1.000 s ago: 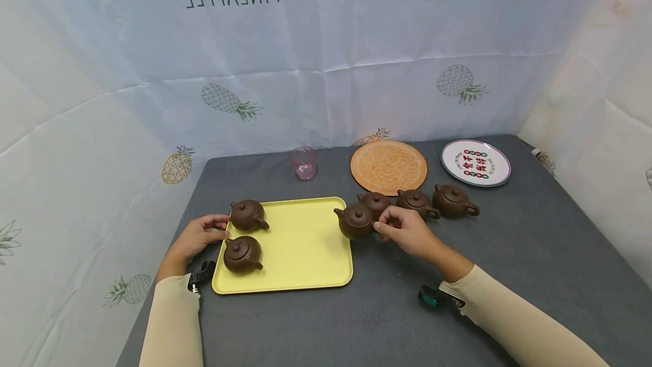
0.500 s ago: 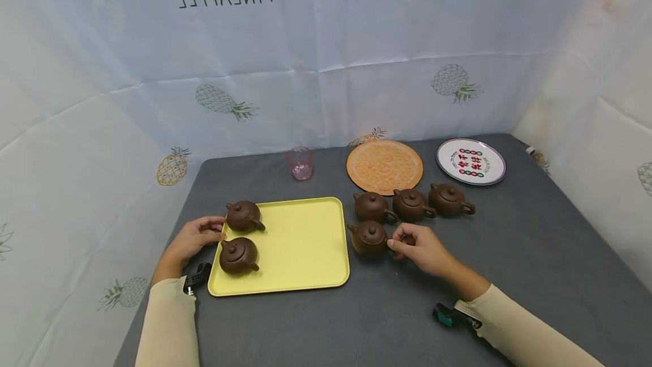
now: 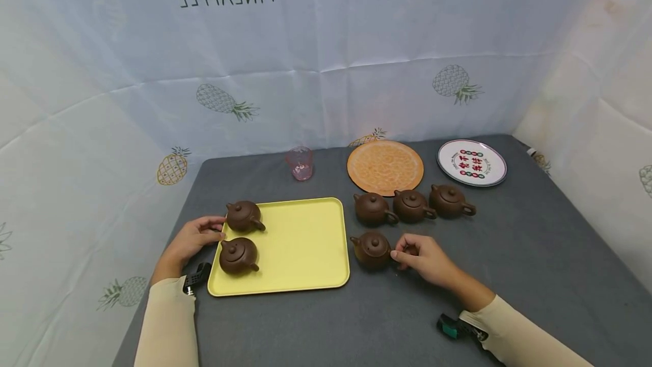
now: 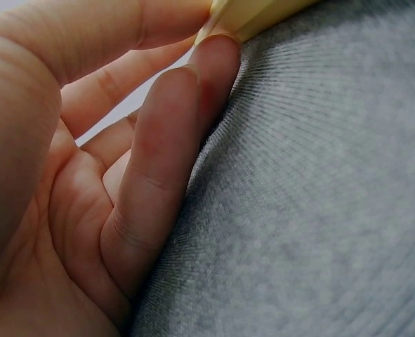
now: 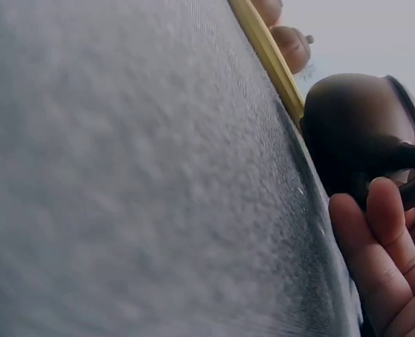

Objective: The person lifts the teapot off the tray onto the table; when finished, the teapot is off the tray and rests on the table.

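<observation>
A yellow tray (image 3: 300, 245) lies on the table with two brown teapots on its left side, one teapot (image 3: 244, 217) behind the other teapot (image 3: 238, 256). My left hand (image 3: 191, 242) pinches the tray's left edge; the left wrist view has the thumb over the yellow rim (image 4: 228, 17) and fingertips beneath it. To the right of the tray, my right hand (image 3: 425, 259) grips another brown teapot (image 3: 373, 251) by its handle, its spout turned toward the tray. In the right wrist view this teapot (image 5: 358, 116) sits upright, low by the grey cloth, fingers around its handle.
Three more brown teapots stand in a row behind the held one: a left teapot (image 3: 372, 208), a middle teapot (image 3: 411, 205) and a right teapot (image 3: 449, 201). Farther back are a pink glass (image 3: 300, 164), a round orange-brown mat (image 3: 385, 167) and a white printed plate (image 3: 472, 163).
My right hand has carried the teapot away from the tray's right edge, rightward and toward me, lowering it in front of the row. The left hand has kept its hold on the tray.
</observation>
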A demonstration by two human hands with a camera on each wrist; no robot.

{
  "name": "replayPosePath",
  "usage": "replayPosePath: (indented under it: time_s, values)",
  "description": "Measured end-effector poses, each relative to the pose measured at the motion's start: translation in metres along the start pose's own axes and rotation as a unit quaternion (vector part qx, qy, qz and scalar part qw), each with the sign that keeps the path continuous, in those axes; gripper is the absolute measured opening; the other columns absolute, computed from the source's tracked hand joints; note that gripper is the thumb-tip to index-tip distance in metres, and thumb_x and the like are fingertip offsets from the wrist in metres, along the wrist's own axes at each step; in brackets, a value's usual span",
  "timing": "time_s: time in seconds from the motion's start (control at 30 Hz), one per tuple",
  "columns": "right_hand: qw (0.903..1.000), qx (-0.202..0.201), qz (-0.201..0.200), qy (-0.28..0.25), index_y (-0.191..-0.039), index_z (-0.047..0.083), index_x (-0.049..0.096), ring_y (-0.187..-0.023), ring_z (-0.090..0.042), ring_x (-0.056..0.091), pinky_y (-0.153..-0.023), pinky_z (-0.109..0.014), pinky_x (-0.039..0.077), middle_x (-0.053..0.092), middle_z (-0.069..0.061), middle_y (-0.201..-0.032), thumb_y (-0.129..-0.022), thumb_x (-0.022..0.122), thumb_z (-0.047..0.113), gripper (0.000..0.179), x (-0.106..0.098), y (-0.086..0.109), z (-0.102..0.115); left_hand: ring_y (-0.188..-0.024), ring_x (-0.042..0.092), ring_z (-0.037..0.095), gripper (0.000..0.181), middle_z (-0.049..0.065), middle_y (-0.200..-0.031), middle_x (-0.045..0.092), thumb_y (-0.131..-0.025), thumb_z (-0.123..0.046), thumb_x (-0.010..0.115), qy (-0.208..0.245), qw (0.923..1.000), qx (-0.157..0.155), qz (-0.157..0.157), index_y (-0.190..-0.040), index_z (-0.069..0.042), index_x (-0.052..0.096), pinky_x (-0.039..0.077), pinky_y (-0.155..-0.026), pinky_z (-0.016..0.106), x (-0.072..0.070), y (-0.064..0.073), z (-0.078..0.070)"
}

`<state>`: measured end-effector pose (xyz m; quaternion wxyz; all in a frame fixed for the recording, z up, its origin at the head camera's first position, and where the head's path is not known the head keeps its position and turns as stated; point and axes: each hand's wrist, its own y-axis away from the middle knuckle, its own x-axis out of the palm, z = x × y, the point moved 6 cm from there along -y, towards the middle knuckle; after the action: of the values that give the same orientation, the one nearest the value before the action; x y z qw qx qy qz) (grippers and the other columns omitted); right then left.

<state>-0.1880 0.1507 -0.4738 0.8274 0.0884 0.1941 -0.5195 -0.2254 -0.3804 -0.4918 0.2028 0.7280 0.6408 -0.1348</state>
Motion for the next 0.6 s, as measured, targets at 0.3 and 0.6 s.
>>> replayPosePath:
  time_s: [0.3, 0.6]
  values:
    - [0.9999, 0.002, -0.009, -0.006, -0.084, 0.009, 0.063, -0.058, -0.021, 0.061, -0.051, -0.029, 0.044, 0.063, -0.002, -0.064, -0.093, 0.068, 0.019, 0.015, 0.0012, 0.0028, -0.0032, -0.086, 0.066, 0.01, 0.051, 0.013, -0.104, 0.064, -0.086, -0.011, 0.074, -0.003, 1.0, 0.005, -0.002, -0.129, 0.009, 0.055, 0.049, -0.074, 0.022, 0.0009, 0.0017, -0.0016]
    - [0.9998, 0.017, -0.003, -0.011, -0.084, 0.008, 0.063, -0.059, -0.021, 0.062, -0.054, -0.031, 0.046, 0.063, -0.003, -0.064, -0.092, 0.069, 0.022, 0.018, 0.0029, 0.0022, -0.0037, -0.087, 0.065, 0.01, 0.052, 0.018, -0.108, 0.063, -0.087, -0.01, 0.074, 0.003, 1.0, 0.003, 0.002, -0.131, 0.009, 0.053, 0.049, -0.075, 0.023, 0.001, 0.0002, -0.0031]
